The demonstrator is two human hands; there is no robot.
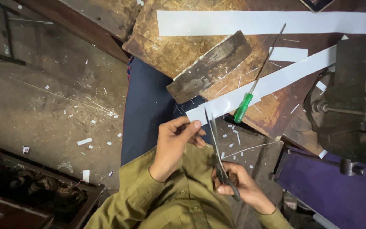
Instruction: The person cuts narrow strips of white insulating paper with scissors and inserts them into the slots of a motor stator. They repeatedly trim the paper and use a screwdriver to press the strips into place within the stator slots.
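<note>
Long white paper strip (272, 80) lies on the rusty brown bench (170, 51), long axis running diagonally from its near end by the person's lap up and away to the right. Left hand (176, 142) pinches that near end, grip clamped on the strip corner. Right hand (238, 186) is closed through the handles of the steel scissors (217, 144), blades nearly together, tips pointing up at the strip's near edge, just right of the left fingers. Green-handled screwdriver (255, 85) lies across the strip, beyond the blades.
</note>
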